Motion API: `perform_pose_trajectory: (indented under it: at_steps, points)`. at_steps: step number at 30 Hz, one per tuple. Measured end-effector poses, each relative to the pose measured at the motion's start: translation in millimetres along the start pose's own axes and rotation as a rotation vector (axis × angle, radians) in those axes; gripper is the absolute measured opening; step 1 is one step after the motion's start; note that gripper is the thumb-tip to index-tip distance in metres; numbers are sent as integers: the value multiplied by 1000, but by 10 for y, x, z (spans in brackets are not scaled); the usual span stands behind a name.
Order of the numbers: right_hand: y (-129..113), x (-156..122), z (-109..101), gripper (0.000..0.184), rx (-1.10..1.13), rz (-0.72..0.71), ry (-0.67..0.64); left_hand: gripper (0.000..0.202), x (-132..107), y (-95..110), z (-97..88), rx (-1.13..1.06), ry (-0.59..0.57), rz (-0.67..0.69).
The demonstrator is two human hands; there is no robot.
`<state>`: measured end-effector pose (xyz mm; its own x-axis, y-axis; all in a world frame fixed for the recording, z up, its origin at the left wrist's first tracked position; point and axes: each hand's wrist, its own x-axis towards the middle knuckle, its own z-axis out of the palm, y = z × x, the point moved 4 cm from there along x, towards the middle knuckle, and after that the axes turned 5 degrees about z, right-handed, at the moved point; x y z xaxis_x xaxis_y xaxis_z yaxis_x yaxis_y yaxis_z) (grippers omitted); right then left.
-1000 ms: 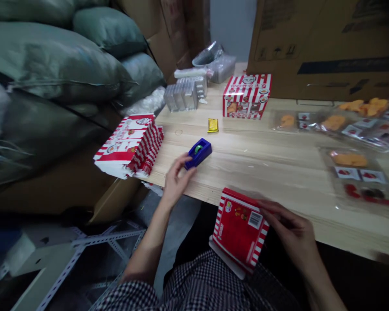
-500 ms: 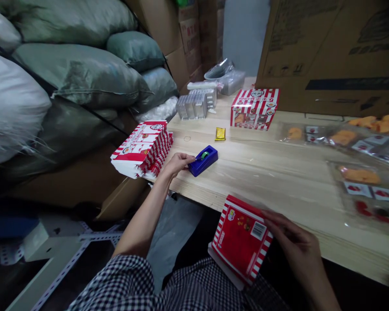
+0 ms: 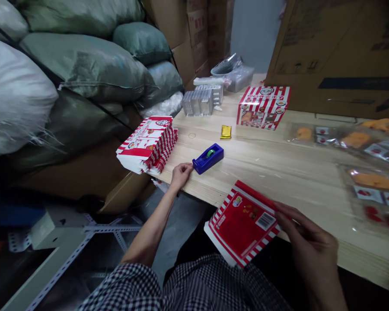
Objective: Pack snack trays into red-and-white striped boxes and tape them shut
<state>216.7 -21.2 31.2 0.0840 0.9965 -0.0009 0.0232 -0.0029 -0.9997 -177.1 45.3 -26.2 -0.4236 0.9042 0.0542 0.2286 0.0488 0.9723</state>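
The left hand [image 3: 181,175] has drawn back from the top of the dispenser [image 3: 208,158]. A moment ago its fingertips were on the tape roll. Now it lies curled at the table's [image 3: 278,172] near edge, just beside the dispenser's near end. The box [image 3: 243,224] in the right hand [image 3: 306,242] stood steeply against the near edge before. It has tipped flatter, with its far side over that edge and its printed face turned up.

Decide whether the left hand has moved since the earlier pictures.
Yes. The left hand has drawn back off the tape dispenser, toward the near edge of the table.
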Motion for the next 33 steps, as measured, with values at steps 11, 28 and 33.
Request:
perform_pose_trajectory:
  at_steps: [11,28,33]
  points:
    - [-447,-407,364,35,-224,-393,-74,14,-1499,1361,464,-264,-28,95]
    - [-208,-632,679,56,-287,-544,-275,85,-1840,1109,620,-591,-21,-217]
    - [-192,-586,689,58,-313,-565,-295,83,-1799,966,678,-578,-20,-315]
